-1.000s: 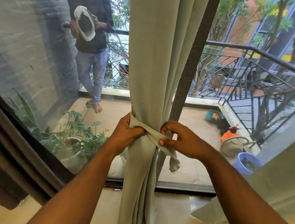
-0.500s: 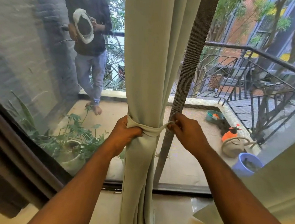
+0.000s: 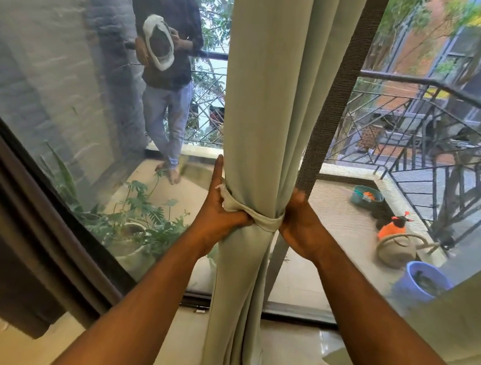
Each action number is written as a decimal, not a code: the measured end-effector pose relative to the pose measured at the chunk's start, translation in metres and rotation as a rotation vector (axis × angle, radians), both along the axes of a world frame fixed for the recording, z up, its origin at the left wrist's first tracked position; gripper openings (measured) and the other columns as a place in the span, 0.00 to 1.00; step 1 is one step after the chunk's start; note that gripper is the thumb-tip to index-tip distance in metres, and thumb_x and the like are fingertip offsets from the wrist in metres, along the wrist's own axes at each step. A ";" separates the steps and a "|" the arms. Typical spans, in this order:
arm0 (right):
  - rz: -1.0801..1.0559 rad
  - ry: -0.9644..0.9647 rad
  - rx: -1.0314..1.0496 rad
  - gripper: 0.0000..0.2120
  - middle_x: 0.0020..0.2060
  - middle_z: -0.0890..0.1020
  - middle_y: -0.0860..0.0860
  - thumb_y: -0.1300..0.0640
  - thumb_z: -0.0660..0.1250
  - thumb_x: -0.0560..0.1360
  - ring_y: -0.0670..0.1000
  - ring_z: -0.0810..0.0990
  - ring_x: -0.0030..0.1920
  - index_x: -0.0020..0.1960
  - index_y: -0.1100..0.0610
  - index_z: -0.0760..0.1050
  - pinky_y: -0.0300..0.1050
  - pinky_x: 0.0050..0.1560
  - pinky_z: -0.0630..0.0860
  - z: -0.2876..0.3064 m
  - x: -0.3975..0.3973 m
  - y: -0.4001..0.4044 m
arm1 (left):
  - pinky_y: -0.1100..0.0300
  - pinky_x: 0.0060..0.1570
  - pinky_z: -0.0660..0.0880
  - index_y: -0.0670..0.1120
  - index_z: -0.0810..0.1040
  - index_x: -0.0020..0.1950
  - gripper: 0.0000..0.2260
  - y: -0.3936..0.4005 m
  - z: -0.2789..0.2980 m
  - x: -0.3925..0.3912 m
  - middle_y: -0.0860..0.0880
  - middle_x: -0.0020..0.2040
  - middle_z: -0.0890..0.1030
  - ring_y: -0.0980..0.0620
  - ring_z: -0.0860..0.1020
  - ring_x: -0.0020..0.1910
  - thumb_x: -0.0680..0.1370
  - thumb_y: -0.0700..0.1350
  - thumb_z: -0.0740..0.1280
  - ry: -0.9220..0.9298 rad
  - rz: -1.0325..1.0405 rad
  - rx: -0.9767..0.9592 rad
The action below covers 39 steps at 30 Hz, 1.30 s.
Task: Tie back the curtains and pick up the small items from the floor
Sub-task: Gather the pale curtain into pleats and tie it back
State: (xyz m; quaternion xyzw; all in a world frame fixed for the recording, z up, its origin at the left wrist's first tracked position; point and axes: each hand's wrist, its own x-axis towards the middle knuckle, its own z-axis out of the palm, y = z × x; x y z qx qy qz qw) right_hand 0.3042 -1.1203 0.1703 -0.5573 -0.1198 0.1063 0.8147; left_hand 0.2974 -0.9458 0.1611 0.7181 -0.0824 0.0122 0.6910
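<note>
— Pale green cloth, that was the curtain (image 3: 263,112). It hung down the middle of my view, from 12 o'clock to 6 o'clock, all bunched up in folds.

— Where was the tie?

— The tie-back (image 3: 262,220) was a strip of the same cloth. It went round the curtain right at the middle of my view and squeezed it thin there.

— What did the hands do?

— The left hand (image 3: 219,213) was at 9 o'clock from the tie-back. Its fingers curled round the strip's end and gripped it, and its thumb stuck straight up along the curtain's edge. The right hand (image 3: 302,224) was at 3 o'clock, pressed against the curtain beside the strip. Its fingers went behind the cloth, so I could not tell how tight it held or what it held.

— And outside?

— Through the glass I saw a person (image 3: 167,70) at 11 o'clock on the balcony, holding a white pot (image 3: 158,42). A leafy plant (image 3: 141,217) stood at 9 o'clock. At 3 o'clock were an orange sprayer (image 3: 392,227), a watering can (image 3: 398,251) just beside it, and a blue bucket (image 3: 418,281) near the can. A dark strap (image 3: 338,89) hung just right of the curtain.
</note>
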 end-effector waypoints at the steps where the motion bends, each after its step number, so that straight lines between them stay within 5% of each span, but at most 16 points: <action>1: -0.012 -0.050 -0.090 0.36 0.60 0.81 0.53 0.48 0.79 0.60 0.53 0.79 0.61 0.66 0.54 0.71 0.51 0.62 0.76 -0.001 -0.001 0.001 | 0.57 0.54 0.80 0.54 0.60 0.76 0.47 -0.001 -0.003 0.000 0.50 0.65 0.77 0.51 0.77 0.62 0.62 0.40 0.80 -0.014 0.046 -0.028; 4: -0.158 -0.170 -0.265 0.31 0.52 0.83 0.46 0.63 0.79 0.62 0.45 0.82 0.54 0.61 0.51 0.72 0.40 0.53 0.79 -0.003 -0.002 0.001 | 0.63 0.48 0.80 0.52 0.74 0.65 0.33 0.003 -0.010 -0.005 0.54 0.55 0.82 0.53 0.81 0.54 0.62 0.45 0.82 0.024 0.212 -0.020; 7: -0.261 -0.240 -0.264 0.26 0.50 0.84 0.44 0.71 0.72 0.68 0.43 0.82 0.53 0.60 0.51 0.73 0.38 0.51 0.78 0.000 -0.003 -0.002 | 0.58 0.51 0.77 0.59 0.78 0.60 0.30 0.025 -0.015 -0.006 0.58 0.55 0.82 0.57 0.80 0.54 0.61 0.61 0.79 0.020 0.245 0.332; 10: -0.279 -0.271 -0.278 0.25 0.48 0.84 0.39 0.72 0.71 0.69 0.40 0.82 0.51 0.58 0.48 0.73 0.35 0.50 0.77 0.004 -0.005 -0.002 | 0.54 0.53 0.75 0.56 0.81 0.57 0.25 0.047 -0.005 -0.005 0.56 0.54 0.82 0.53 0.79 0.52 0.64 0.64 0.76 -0.039 0.260 0.648; 13: -0.316 -0.281 -0.231 0.27 0.50 0.83 0.43 0.72 0.72 0.69 0.40 0.82 0.51 0.61 0.51 0.70 0.36 0.51 0.78 0.004 -0.004 0.001 | 0.47 0.59 0.72 0.54 0.84 0.53 0.16 0.058 0.012 -0.003 0.48 0.56 0.82 0.45 0.76 0.62 0.69 0.58 0.75 -0.119 0.374 0.907; 16: -0.492 -0.321 -0.269 0.33 0.55 0.76 0.44 0.67 0.77 0.66 0.38 0.79 0.50 0.62 0.43 0.66 0.37 0.51 0.77 -0.001 -0.007 0.006 | 0.38 0.67 0.61 0.55 0.83 0.53 0.10 0.059 0.027 -0.008 0.45 0.74 0.68 0.40 0.56 0.77 0.74 0.56 0.72 -0.099 0.478 1.201; 18: -0.802 -0.549 -0.525 0.31 0.56 0.70 0.47 0.60 0.79 0.65 0.40 0.73 0.54 0.59 0.43 0.67 0.31 0.56 0.71 -0.002 -0.012 0.010 | 0.34 0.68 0.55 0.55 0.83 0.51 0.09 0.054 0.038 -0.018 0.45 0.80 0.53 0.38 0.45 0.78 0.75 0.57 0.70 -0.108 0.514 1.272; 20: -0.989 -0.954 -0.828 0.25 0.56 0.68 0.51 0.56 0.77 0.67 0.49 0.70 0.55 0.58 0.50 0.69 0.35 0.59 0.68 -0.003 -0.017 0.012 | 0.36 0.68 0.57 0.54 0.83 0.48 0.10 0.050 0.050 -0.026 0.44 0.78 0.59 0.37 0.52 0.77 0.75 0.58 0.68 -0.137 0.527 1.309; 22: -0.894 -1.220 -1.023 0.19 0.55 0.70 0.53 0.55 0.74 0.71 0.55 0.74 0.51 0.59 0.53 0.71 0.46 0.52 0.75 -0.001 -0.018 0.018 | 0.43 0.61 0.68 0.52 0.83 0.45 0.12 0.048 0.063 -0.032 0.45 0.59 0.80 0.41 0.74 0.64 0.75 0.59 0.67 -0.091 0.474 1.257; 25: -0.662 -1.104 -1.140 0.20 0.56 0.77 0.54 0.54 0.71 0.72 0.55 0.80 0.51 0.62 0.56 0.74 0.46 0.45 0.80 0.003 -0.020 0.025 | 0.50 0.42 0.79 0.53 0.75 0.46 0.08 0.043 0.072 -0.039 0.47 0.36 0.82 0.44 0.81 0.37 0.73 0.54 0.71 -0.052 0.362 0.888; 29: -0.431 -0.884 -1.216 0.18 0.52 0.80 0.54 0.51 0.71 0.73 0.55 0.80 0.46 0.61 0.57 0.76 0.46 0.44 0.77 0.009 -0.022 0.022 | 0.55 0.30 0.76 0.52 0.74 0.48 0.10 0.030 0.076 -0.051 0.42 0.38 0.81 0.47 0.79 0.29 0.71 0.43 0.73 0.049 0.156 0.403; 31: -0.390 -0.884 -1.218 0.16 0.49 0.79 0.56 0.53 0.71 0.73 0.57 0.80 0.44 0.58 0.58 0.77 0.48 0.43 0.77 0.010 -0.024 0.022 | 0.56 0.31 0.77 0.47 0.80 0.46 0.03 0.025 0.083 -0.054 0.42 0.39 0.80 0.49 0.78 0.33 0.74 0.40 0.70 0.146 0.031 0.200; 33: -0.361 -0.949 -1.223 0.14 0.48 0.78 0.57 0.57 0.70 0.73 0.59 0.81 0.43 0.57 0.59 0.77 0.50 0.41 0.78 0.006 -0.028 0.022 | 0.58 0.33 0.79 0.42 0.81 0.49 0.08 0.024 0.088 -0.055 0.40 0.43 0.83 0.45 0.80 0.39 0.77 0.39 0.63 0.254 -0.065 0.010; 36: -0.344 -1.018 -1.247 0.12 0.50 0.78 0.60 0.61 0.66 0.74 0.61 0.81 0.44 0.58 0.61 0.77 0.52 0.40 0.81 -0.005 -0.034 0.018 | 0.58 0.32 0.81 0.37 0.81 0.53 0.13 0.027 0.084 -0.052 0.36 0.47 0.84 0.41 0.83 0.42 0.75 0.32 0.58 0.247 -0.080 -0.037; 39: -0.314 -1.053 -1.274 0.14 0.51 0.79 0.60 0.60 0.60 0.77 0.60 0.80 0.44 0.59 0.61 0.77 0.53 0.39 0.81 -0.013 -0.037 0.016 | 0.59 0.30 0.81 0.38 0.82 0.52 0.07 0.023 0.076 -0.049 0.39 0.44 0.85 0.46 0.84 0.37 0.78 0.33 0.65 0.083 -0.059 0.038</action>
